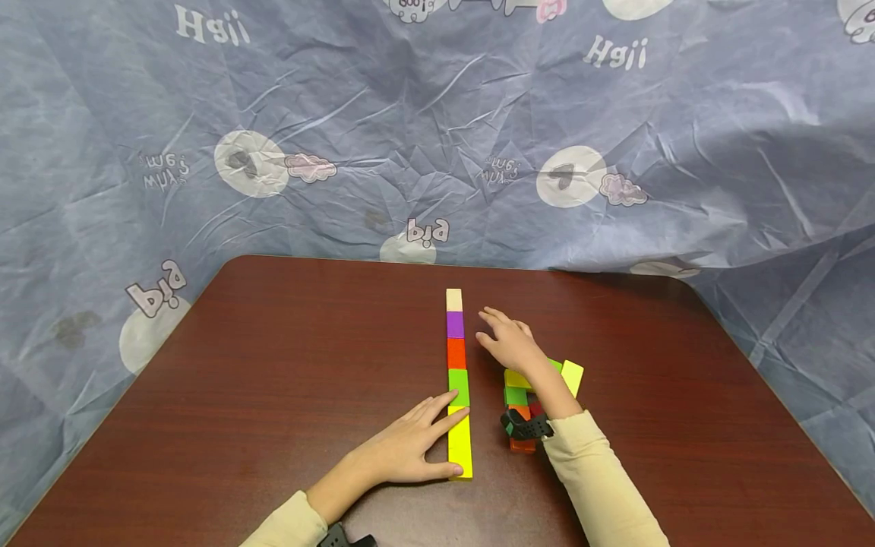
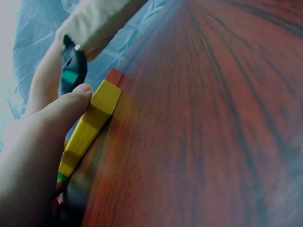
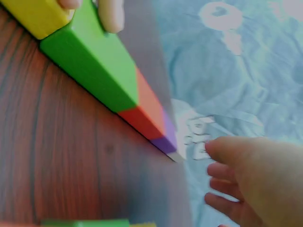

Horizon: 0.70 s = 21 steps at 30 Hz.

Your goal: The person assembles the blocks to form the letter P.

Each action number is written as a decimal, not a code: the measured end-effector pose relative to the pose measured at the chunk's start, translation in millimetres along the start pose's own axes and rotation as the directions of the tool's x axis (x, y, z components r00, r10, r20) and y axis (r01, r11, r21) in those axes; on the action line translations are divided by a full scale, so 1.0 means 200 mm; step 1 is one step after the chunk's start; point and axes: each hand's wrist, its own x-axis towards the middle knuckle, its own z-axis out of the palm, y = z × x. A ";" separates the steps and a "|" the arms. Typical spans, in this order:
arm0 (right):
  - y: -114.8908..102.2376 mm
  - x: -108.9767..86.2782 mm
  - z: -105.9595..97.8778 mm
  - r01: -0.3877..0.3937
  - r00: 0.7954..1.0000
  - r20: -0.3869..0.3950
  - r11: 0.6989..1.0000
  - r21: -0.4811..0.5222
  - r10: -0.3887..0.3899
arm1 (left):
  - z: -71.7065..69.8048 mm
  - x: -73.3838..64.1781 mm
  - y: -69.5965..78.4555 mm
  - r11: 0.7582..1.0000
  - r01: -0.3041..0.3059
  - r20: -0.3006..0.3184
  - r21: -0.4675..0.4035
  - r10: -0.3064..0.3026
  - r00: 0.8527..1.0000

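Note:
A straight row of coloured blocks runs away from me on the table: a yellow part (image 1: 461, 448) nearest, then a green block (image 1: 459, 386), a red-orange block (image 1: 456, 353), a purple block (image 1: 455, 325) and a pale block (image 1: 454, 300) at the far end. My left hand (image 1: 399, 450) lies along the row's near left side. Its thumb touches the yellow part near its close end, and its spread fingers rest on the yellow and green. To the right of the row, my right hand (image 1: 511, 346) holds nothing, its fingers loosely extended toward the purple and red-orange blocks.
Loose blocks lie under and beside the right forearm, among them a yellow block (image 1: 573, 377), a green block (image 1: 516, 396) and an orange block (image 1: 522, 446). The brown table (image 1: 287, 365) ends at a grey-blue printed cloth (image 1: 355, 167). Each wrist wears a black strap (image 1: 529, 427).

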 end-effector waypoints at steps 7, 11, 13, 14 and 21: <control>0.05 -0.19 -0.09 -0.087 0.996 0.019 0.996 -0.022 0.088 | 0.00 0.00 0.00 1.000 -0.002 0.001 0.001 0.002 1.000; 0.04 -0.26 -0.15 -0.168 0.980 0.088 0.977 -0.129 0.180 | -0.01 0.00 0.00 1.000 -0.002 -0.004 -0.004 0.002 1.000; 0.03 -0.29 -0.17 -0.208 0.962 0.137 0.959 -0.191 0.236 | -0.01 0.00 0.00 1.000 -0.001 -0.005 -0.002 0.001 1.000; 0.03 -0.29 -0.18 -0.218 0.954 0.155 0.950 -0.224 0.256 | -0.01 0.00 0.00 1.000 -0.003 -0.006 -0.002 0.003 1.000; 0.03 -0.29 -0.13 -0.184 0.963 0.145 0.949 -0.255 0.226 | 0.00 0.00 0.00 1.000 0.002 0.002 -0.001 -0.002 1.000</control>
